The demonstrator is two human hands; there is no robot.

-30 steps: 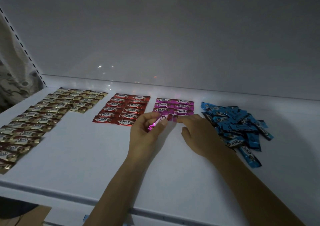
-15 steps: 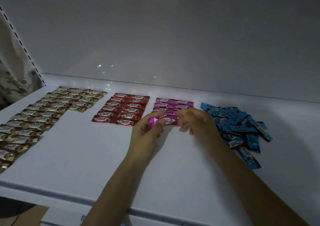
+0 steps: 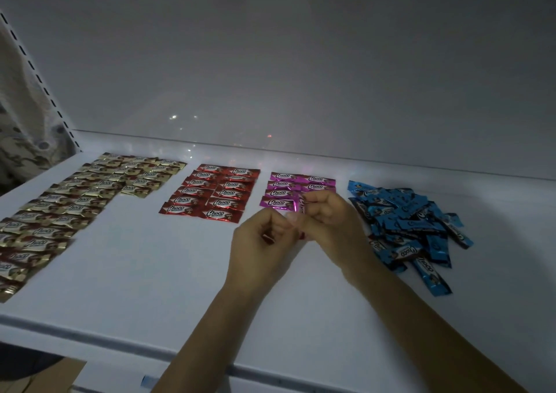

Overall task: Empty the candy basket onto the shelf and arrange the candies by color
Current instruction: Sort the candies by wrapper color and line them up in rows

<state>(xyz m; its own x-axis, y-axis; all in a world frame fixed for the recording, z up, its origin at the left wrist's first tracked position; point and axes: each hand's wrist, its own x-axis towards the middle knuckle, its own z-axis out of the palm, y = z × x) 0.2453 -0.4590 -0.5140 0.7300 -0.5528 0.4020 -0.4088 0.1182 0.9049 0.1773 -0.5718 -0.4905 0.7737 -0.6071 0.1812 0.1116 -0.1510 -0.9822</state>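
At the near edge of the rows of pink foil candies, pinching one shiny pink foil-wrapped candy between left grip and right grip

A dim grey wall meets a patterned curtain.

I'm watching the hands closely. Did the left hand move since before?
Yes. The left hand, sharing a pink candy with the right hand, slid nearer the front edge of the shelf, off the pink rows.
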